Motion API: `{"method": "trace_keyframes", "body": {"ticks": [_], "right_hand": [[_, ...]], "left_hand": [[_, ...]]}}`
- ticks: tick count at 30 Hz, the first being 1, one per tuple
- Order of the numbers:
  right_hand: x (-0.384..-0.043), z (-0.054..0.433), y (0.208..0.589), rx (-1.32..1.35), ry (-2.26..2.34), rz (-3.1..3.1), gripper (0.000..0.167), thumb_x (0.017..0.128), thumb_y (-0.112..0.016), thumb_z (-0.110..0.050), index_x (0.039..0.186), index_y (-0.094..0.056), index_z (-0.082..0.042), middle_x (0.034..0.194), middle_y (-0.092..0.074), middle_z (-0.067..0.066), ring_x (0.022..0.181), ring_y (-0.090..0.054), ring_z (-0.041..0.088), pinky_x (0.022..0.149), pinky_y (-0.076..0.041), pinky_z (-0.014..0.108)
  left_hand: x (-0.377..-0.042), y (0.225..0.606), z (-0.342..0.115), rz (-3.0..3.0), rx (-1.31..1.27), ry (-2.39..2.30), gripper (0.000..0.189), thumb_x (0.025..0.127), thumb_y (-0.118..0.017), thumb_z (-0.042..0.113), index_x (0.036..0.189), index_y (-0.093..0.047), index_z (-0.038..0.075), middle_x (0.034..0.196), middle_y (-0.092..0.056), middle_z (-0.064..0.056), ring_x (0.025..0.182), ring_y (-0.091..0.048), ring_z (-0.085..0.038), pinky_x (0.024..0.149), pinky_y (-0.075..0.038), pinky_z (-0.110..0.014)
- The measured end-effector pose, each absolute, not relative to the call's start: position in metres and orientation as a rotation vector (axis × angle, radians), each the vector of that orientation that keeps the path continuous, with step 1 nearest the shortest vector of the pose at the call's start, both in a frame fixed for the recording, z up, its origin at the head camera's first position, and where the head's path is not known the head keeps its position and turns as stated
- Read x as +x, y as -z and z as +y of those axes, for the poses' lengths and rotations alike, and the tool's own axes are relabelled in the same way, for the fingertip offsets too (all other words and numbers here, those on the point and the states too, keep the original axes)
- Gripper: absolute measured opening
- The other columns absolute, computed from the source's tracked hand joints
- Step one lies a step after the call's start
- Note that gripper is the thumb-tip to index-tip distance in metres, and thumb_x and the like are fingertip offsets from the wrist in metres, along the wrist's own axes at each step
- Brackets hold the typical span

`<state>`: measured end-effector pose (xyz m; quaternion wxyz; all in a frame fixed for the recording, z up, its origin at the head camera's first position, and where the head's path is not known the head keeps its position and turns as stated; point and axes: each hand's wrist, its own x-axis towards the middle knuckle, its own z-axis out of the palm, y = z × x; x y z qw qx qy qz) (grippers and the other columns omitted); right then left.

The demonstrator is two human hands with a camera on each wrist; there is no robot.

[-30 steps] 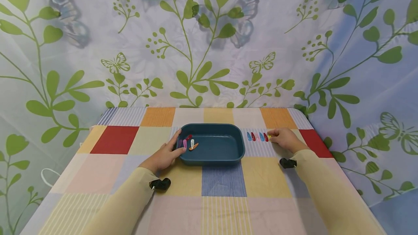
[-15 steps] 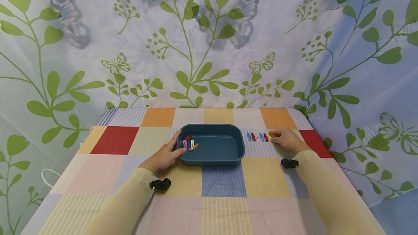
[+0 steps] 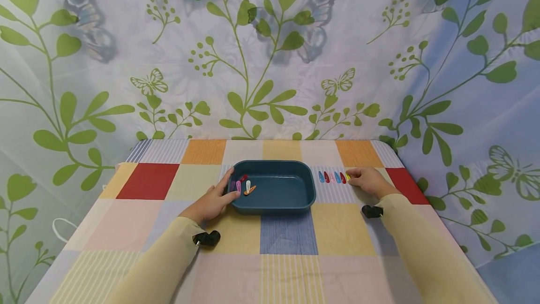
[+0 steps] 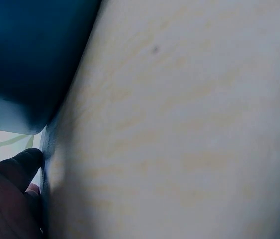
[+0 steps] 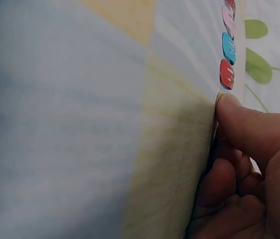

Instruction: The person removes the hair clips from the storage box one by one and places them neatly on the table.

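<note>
My left hand rests at the left end of a dark blue rectangular tray, fingers along its side and thumb over the rim. Inside the tray, near that hand, lie several snap hair clips, among them a white hair clip, an orange hair clip and a pink hair clip. Right of the tray my right hand pinches a yellow hair clip at the table surface. It stands at the right end of a row, beside a red hair clip; the fingers hide most of it.
The row runs left toward the tray, with a blue hair clip at its near end. A patchwork cloth covers the table. Behind stands a leaf-patterned curtain. A white cable hangs at the table's left edge.
The right hand has shifted very slightly, right and then back left, with the yellow hair clip at its fingertips. The left hand and the tray have stayed in place.
</note>
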<state>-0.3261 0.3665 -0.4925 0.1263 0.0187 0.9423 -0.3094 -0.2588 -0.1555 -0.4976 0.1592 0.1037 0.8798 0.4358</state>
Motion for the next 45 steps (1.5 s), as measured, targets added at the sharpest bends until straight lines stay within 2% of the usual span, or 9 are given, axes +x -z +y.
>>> {"method": "trace_keyframes", "body": {"ticks": [11,18,26,32,36,39,40,43,45], "right_hand": [[-0.324,0.370,0.492,-0.075,0.858,2.798,0.049,0.102,-0.069,-0.017,0.145,-0.059,0.003,0.121,-0.070,0.018,0.115,-0.058,0.032,0.104,-0.049,0.050],[-0.321,0.373,0.495,-0.053,0.909,2.745,0.055,0.104,-0.066,-0.020,0.152,-0.052,0.002,0.137,-0.064,0.023,0.129,-0.054,0.037,0.116,-0.044,0.058],[-0.322,0.378,0.495,-0.033,0.996,2.704,0.060,0.103,-0.068,-0.025,0.154,-0.050,0.002,0.151,-0.056,0.025,0.138,-0.052,0.038,0.119,-0.042,0.058],[-0.322,0.380,0.493,-0.003,0.999,2.684,0.061,0.105,-0.065,-0.027,0.156,-0.047,0.001,0.153,-0.053,0.028,0.142,-0.047,0.042,0.120,-0.040,0.058],[-0.323,0.378,0.487,0.077,1.061,2.649,0.060,0.104,-0.065,-0.028,0.155,-0.050,0.001,0.129,-0.068,0.020,0.120,-0.059,0.035,0.101,-0.053,0.043],[-0.325,0.377,0.481,0.095,1.085,2.643,0.060,0.103,-0.066,-0.028,0.153,-0.051,0.002,0.100,-0.070,0.007,0.097,-0.060,0.025,0.082,-0.051,0.030],[-0.326,0.376,0.479,0.101,1.090,2.645,0.059,0.103,-0.067,-0.028,0.152,-0.052,0.002,0.097,-0.070,0.003,0.094,-0.060,0.022,0.080,-0.051,0.027],[-0.329,0.373,0.473,0.062,1.090,2.670,0.058,0.105,-0.065,-0.026,0.152,-0.051,0.004,0.101,-0.070,0.005,0.093,-0.060,0.020,0.081,-0.051,0.025],[-0.330,0.369,0.467,0.021,1.119,2.676,0.057,0.106,-0.063,-0.024,0.153,-0.049,0.006,0.114,-0.071,0.013,0.096,-0.060,0.022,0.084,-0.052,0.028]], "left_hand": [[-0.261,0.497,-0.155,2.545,0.360,-1.234,0.082,0.107,-0.053,0.049,0.170,-0.002,0.039,0.179,-0.011,-0.007,0.162,-0.004,-0.050,0.129,0.006,-0.068],[-0.259,0.499,-0.157,2.533,0.331,-1.238,0.083,0.106,-0.054,0.054,0.170,-0.003,0.040,0.178,-0.013,-0.011,0.159,0.004,-0.059,0.126,0.003,-0.073],[-0.259,0.498,-0.157,2.522,0.358,-1.268,0.080,0.108,-0.053,0.047,0.170,-0.004,0.038,0.178,-0.011,-0.009,0.160,0.004,-0.056,0.127,0.005,-0.071],[-0.259,0.499,-0.158,2.529,0.375,-1.268,0.080,0.108,-0.053,0.047,0.171,-0.004,0.037,0.178,-0.012,-0.009,0.159,0.003,-0.057,0.127,0.005,-0.072],[-0.258,0.499,-0.158,2.517,0.352,-1.278,0.081,0.107,-0.054,0.048,0.170,-0.004,0.040,0.179,-0.012,-0.008,0.159,0.005,-0.058,0.126,0.003,-0.074],[-0.258,0.499,-0.158,2.519,0.346,-1.281,0.081,0.107,-0.054,0.048,0.170,-0.004,0.042,0.179,-0.012,-0.006,0.159,0.004,-0.057,0.125,0.001,-0.076],[-0.258,0.499,-0.159,2.521,0.351,-1.278,0.081,0.107,-0.054,0.048,0.169,-0.003,0.042,0.179,-0.012,-0.005,0.159,0.004,-0.056,0.125,0.001,-0.075],[-0.260,0.499,-0.159,2.527,0.379,-1.270,0.081,0.108,-0.054,0.047,0.170,-0.002,0.042,0.179,-0.011,-0.004,0.160,0.002,-0.054,0.126,0.001,-0.073],[-0.260,0.499,-0.159,2.526,0.395,-1.271,0.081,0.108,-0.054,0.047,0.170,-0.002,0.040,0.179,-0.012,-0.005,0.161,0.001,-0.054,0.127,0.003,-0.072]]}}
